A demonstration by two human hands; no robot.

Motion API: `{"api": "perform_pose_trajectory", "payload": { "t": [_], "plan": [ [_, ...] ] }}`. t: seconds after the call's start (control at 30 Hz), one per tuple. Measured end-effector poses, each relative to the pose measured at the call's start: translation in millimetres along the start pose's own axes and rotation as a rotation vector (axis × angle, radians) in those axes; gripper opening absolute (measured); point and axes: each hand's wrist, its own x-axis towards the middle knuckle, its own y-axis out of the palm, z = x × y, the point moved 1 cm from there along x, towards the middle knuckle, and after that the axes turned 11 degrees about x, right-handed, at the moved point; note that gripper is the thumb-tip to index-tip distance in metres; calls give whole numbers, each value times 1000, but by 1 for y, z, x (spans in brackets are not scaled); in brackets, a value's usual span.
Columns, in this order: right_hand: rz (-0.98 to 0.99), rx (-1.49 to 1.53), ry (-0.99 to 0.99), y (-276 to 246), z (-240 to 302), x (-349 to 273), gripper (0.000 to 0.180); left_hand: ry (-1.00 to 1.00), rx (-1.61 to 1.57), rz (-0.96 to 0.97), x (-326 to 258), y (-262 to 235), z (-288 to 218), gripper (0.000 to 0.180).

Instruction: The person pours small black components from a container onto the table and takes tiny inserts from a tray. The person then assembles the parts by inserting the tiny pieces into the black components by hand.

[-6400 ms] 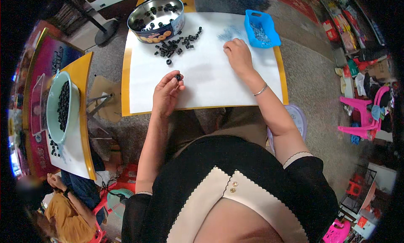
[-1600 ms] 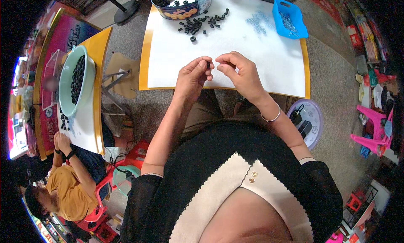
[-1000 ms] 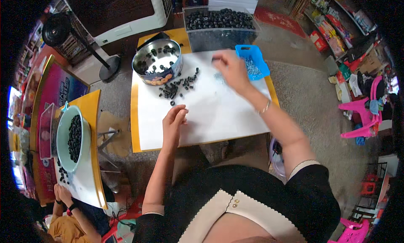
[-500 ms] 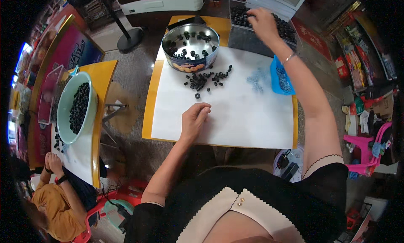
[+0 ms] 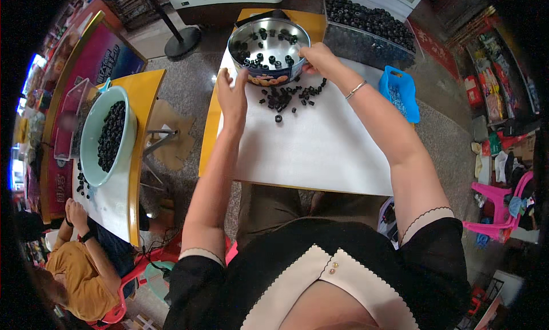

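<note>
A round metal tin with a blue printed side stands at the far part of my table, several small black cylindrical parts lying inside it. My right hand grips the tin's right rim, fingers closed on the wall. My left hand is just in front of the tin's left side, thumb and fingers apart, holding nothing; I cannot tell if it touches the tin. Between my hands, a loose pile of black parts lies on the white table cover. One ring-shaped part lies nearest me.
A clear bin heaped with black parts stands at the far right. A blue basket with small bits sits at the table's right edge. On the left, another table bears a pale green basin of black parts; a person sits there.
My right hand has left the clear bin and come to the tin's right rim. My left hand has risen from the table's front toward the tin and opened.
</note>
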Motion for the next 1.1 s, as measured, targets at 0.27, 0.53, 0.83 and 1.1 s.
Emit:
{"api": "perform_pose_trajectory", "payload": {
  "t": [0.27, 0.53, 0.83, 1.1],
  "plan": [
    [-179, -321, -484, -6, 4, -34, 50, -183, -306, 112, 26, 20, -16, 30],
    [-110, 104, -619, -16, -8, -67, 77, -143, -593, 185, 12, 31, -26, 33],
    [-439, -189, -791, -41, 19, -119, 64, 126, -67, 238, -5, 38, -16, 55],
    [-544, -461, -959, -55, 28, -140, 62, 441, 339, 247, -25, 47, -5, 51]
  ]
}}
